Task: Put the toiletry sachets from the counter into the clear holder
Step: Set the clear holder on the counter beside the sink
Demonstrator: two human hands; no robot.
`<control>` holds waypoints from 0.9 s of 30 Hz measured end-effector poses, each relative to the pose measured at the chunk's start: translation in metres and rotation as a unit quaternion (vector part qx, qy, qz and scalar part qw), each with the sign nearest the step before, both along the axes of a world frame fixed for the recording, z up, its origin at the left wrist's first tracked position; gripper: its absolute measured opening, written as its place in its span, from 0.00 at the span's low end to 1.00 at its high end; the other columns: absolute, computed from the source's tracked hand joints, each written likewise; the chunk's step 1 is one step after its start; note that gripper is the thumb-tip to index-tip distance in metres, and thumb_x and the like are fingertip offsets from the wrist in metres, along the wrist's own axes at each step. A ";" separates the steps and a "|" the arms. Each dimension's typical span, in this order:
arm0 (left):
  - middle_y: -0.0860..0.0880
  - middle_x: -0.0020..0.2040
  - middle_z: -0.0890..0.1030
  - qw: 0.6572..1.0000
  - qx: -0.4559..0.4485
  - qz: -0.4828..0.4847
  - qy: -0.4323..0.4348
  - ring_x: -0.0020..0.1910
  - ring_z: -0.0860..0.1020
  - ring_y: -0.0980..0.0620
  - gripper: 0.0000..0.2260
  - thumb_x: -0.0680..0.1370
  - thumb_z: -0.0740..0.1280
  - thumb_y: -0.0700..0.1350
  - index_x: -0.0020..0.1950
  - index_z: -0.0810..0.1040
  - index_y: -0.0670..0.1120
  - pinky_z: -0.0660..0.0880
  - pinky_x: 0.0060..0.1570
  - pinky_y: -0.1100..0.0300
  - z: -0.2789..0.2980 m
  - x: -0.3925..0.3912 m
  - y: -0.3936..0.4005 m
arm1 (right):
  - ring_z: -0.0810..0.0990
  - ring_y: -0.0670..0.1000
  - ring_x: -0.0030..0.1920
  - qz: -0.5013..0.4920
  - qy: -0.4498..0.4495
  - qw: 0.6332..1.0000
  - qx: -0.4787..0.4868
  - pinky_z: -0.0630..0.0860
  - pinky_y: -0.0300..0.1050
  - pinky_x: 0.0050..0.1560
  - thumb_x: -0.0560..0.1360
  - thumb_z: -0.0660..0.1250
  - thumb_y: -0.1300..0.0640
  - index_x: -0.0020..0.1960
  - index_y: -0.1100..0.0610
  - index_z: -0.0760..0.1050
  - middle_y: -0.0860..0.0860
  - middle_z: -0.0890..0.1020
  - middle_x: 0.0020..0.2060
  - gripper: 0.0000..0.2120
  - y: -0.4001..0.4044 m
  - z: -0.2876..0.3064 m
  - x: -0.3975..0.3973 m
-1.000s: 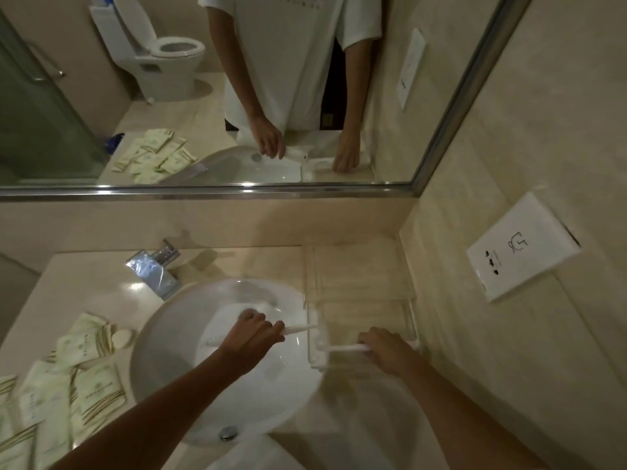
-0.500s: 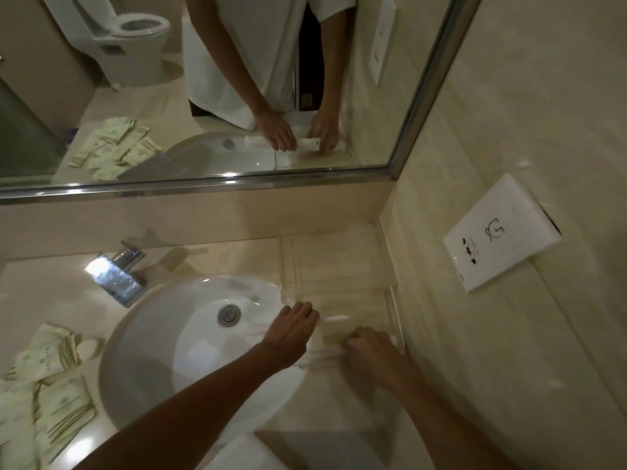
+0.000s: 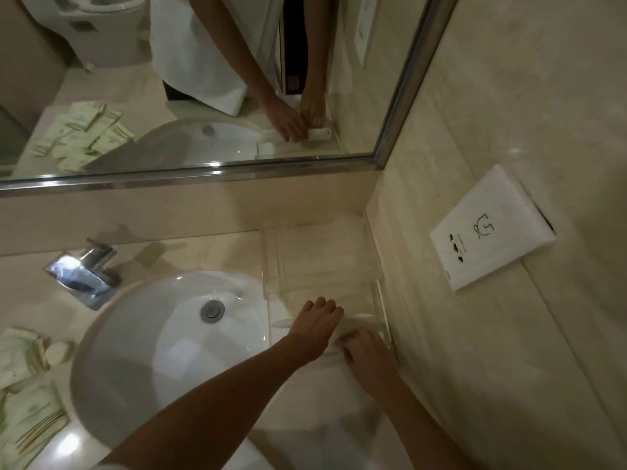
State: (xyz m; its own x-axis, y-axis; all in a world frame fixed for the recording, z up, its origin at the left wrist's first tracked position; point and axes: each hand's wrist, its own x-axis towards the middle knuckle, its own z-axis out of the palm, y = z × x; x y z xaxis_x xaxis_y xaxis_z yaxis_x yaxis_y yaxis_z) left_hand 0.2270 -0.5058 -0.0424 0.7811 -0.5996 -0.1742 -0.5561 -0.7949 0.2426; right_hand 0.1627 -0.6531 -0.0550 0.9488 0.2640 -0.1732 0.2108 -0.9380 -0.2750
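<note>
The clear holder (image 3: 322, 256) stands on the counter in the back right corner, against the wall beside the basin. My left hand (image 3: 315, 329) reaches across the basin and curls over the holder's front edge. My right hand (image 3: 368, 354) grips its front right corner, close to the wall. A pile of pale green toiletry sachets (image 3: 27, 415) lies on the counter at the far left, away from both hands. No sachet shows inside the holder.
A white oval basin (image 3: 163, 351) fills the middle of the counter, with a chrome faucet (image 3: 84, 273) behind it. A small round soap (image 3: 56, 352) lies by the sachets. A white wall plate (image 3: 488, 232) juts from the right wall. A mirror (image 3: 203, 96) runs above.
My view has swung left and down. Both hands have come closer together on the holder's front edge, and the holder sits nearer the corner wall.
</note>
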 end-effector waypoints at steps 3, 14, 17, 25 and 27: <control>0.42 0.60 0.72 1.000 0.001 0.001 0.021 0.58 0.70 0.42 0.22 0.71 0.62 0.29 0.64 0.69 0.41 0.69 0.55 0.50 -0.004 -0.001 -0.007 | 0.79 0.42 0.32 -0.017 -0.018 0.999 -0.029 0.77 0.35 0.33 0.58 0.78 0.55 0.31 0.47 0.80 0.44 0.81 0.28 0.08 0.006 0.011 0.003; 0.38 0.51 0.75 0.996 -0.039 -0.045 0.068 0.52 0.73 0.40 0.08 0.78 0.59 0.35 0.52 0.76 0.38 0.71 0.48 0.50 -0.020 -0.006 0.015 | 0.77 0.47 0.32 -0.046 -0.007 0.998 -0.046 0.75 0.42 0.37 0.62 0.74 0.56 0.29 0.50 0.77 0.47 0.77 0.25 0.07 0.006 0.007 0.005; 0.40 0.55 0.75 0.998 0.010 -0.064 0.013 0.52 0.74 0.41 0.11 0.80 0.60 0.43 0.60 0.73 0.41 0.72 0.50 0.48 -0.023 -0.009 0.028 | 0.77 0.48 0.33 -0.046 -0.019 0.998 -0.044 0.70 0.43 0.41 0.64 0.70 0.55 0.30 0.50 0.75 0.47 0.77 0.27 0.06 0.004 0.004 0.004; 0.42 0.61 0.70 0.998 0.007 -0.034 0.045 0.54 0.71 0.43 0.26 0.78 0.59 0.39 0.74 0.57 0.52 0.70 0.53 0.49 -0.031 -0.024 0.034 | 0.77 0.50 0.31 -0.065 -0.013 0.997 -0.026 0.73 0.46 0.37 0.65 0.64 0.53 0.31 0.52 0.74 0.49 0.77 0.27 0.06 0.002 0.004 0.004; 0.42 0.62 0.68 0.998 0.009 -0.030 0.061 0.55 0.69 0.44 0.26 0.79 0.58 0.39 0.75 0.55 0.54 0.68 0.55 0.50 -0.033 -0.024 0.034 | 0.77 0.51 0.31 -0.079 -0.007 0.997 -0.020 0.74 0.47 0.36 0.65 0.65 0.54 0.30 0.52 0.73 0.49 0.77 0.26 0.06 0.001 0.006 0.005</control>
State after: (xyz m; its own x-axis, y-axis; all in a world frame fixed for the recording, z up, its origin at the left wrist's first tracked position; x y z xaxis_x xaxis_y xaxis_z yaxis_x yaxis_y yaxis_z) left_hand 0.2033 -0.4721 -0.0754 0.7164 -0.6402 -0.2773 -0.5699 -0.7663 0.2967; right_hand 0.1680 -0.6518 -0.0487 0.9805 0.1047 -0.1664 0.0638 -0.9699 -0.2349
